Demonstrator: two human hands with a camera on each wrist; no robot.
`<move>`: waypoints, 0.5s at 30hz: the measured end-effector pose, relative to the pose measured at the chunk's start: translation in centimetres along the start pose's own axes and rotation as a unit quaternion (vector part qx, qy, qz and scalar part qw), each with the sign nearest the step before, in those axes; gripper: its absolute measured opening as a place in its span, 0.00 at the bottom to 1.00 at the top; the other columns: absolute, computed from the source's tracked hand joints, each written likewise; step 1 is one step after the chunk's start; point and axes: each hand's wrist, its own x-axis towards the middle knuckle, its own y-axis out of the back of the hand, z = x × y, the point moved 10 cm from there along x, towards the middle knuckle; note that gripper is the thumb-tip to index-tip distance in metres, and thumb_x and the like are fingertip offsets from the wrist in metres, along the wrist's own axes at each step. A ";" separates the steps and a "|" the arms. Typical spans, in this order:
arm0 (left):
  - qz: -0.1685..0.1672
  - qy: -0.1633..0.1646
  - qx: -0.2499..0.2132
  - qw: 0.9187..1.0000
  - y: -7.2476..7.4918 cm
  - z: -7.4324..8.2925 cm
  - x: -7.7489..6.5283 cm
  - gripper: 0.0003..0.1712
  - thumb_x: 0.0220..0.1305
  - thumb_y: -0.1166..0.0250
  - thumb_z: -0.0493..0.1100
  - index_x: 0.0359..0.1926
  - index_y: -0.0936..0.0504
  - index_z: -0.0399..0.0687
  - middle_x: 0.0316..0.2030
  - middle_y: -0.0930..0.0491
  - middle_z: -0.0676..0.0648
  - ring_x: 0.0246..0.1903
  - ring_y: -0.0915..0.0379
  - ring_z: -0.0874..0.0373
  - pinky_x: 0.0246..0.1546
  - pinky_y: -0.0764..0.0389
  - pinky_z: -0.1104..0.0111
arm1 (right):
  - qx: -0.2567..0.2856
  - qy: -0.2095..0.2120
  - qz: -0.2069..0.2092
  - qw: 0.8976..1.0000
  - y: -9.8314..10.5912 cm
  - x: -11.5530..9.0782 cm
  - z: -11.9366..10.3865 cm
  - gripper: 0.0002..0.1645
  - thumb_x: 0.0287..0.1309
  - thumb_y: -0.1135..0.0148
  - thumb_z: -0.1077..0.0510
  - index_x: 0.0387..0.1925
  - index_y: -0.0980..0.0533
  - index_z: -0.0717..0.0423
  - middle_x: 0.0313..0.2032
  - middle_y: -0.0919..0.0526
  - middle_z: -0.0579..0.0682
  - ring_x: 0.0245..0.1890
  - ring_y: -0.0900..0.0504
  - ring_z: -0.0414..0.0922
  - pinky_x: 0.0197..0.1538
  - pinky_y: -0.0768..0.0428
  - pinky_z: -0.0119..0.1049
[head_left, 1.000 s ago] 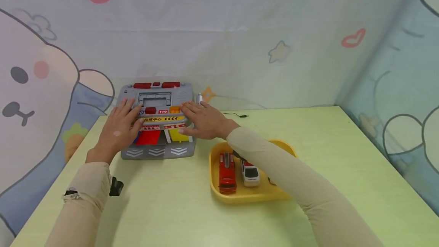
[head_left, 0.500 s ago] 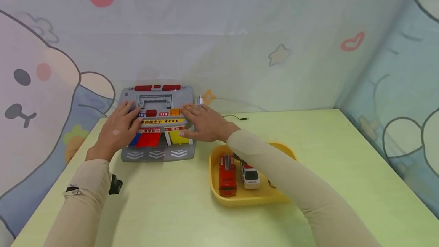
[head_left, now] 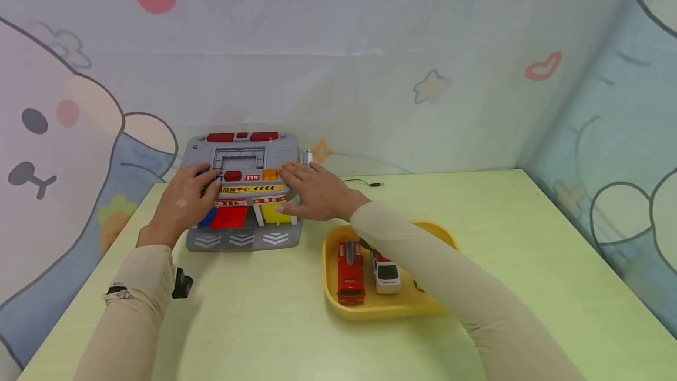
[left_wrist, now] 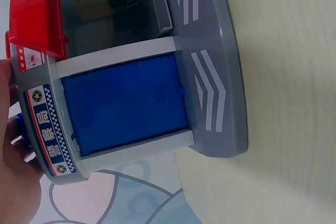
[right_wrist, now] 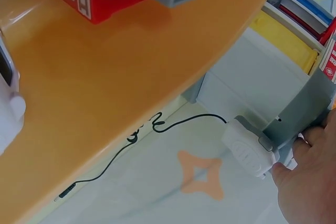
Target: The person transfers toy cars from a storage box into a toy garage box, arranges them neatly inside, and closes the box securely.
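Observation:
A grey toy rescue-station garage [head_left: 243,188] stands at the back left of the table. My left hand [head_left: 182,201] rests on its upper left edge, with the fingers bent over the front ledge. Against the upper right side lies my right hand [head_left: 319,193], fingertips beside the orange button [head_left: 270,174]. A red button [head_left: 233,175] sits between the hands. The red door [left_wrist: 37,14] is swung up, showing a dark bay behind it. Beside it, the blue door [left_wrist: 126,103] hangs down over its bay. The yellow door [head_left: 276,214] is partly hidden by my right thumb.
A yellow tray [head_left: 330,287] stands in front of my right forearm, which covers part of it. It holds a red fire truck [head_left: 351,275] and a white car [head_left: 388,275]. A black cord [right_wrist: 105,169] trails behind. A printed wall cloth [head_left: 359,75] borders the table.
My left fingers have drawn back slightly and bent on the ledge. The right hand stays in place on the garage. The head view has shifted a little.

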 end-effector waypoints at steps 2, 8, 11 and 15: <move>0.005 0.000 -0.003 1.000 0.0 -0.1 -0.1 0.25 0.75 0.49 0.43 0.66 0.27 0.33 0.67 0.35 0.28 0.67 0.42 0.30 0.68 0.38 0.38 | -0.001 -0.001 0.001 1.000 0.0 0.0 0.0 0.51 0.69 0.61 0.26 0.80 0.57 0.50 0.80 0.55 0.48 0.81 0.56 0.47 0.81 0.56 0.46; 0.022 -0.002 -0.013 1.000 0.0 -0.2 -0.3 0.25 0.74 0.48 0.42 0.65 0.26 0.33 0.67 0.34 0.29 0.67 0.42 0.31 0.68 0.38 0.38 | -0.001 -0.001 0.000 1.000 -0.1 0.1 0.0 0.51 0.69 0.61 0.26 0.80 0.57 0.50 0.80 0.55 0.48 0.81 0.56 0.47 0.81 0.57 0.45; 0.026 0.002 -0.021 0.999 0.0 -0.3 -0.2 0.25 0.74 0.48 0.43 0.65 0.26 0.34 0.67 0.34 0.29 0.67 0.42 0.31 0.67 0.38 0.37 | 0.002 -0.001 0.000 1.000 -0.1 0.1 0.0 0.51 0.69 0.61 0.26 0.80 0.57 0.50 0.80 0.55 0.48 0.81 0.56 0.47 0.81 0.57 0.45; 0.032 0.007 -0.028 0.999 0.1 -0.3 -0.1 0.25 0.74 0.48 0.43 0.66 0.26 0.34 0.67 0.34 0.29 0.66 0.42 0.31 0.67 0.38 0.37 | 0.002 -0.002 -0.001 1.000 -0.1 0.2 0.1 0.51 0.69 0.62 0.26 0.80 0.57 0.50 0.80 0.55 0.48 0.81 0.56 0.47 0.81 0.57 0.46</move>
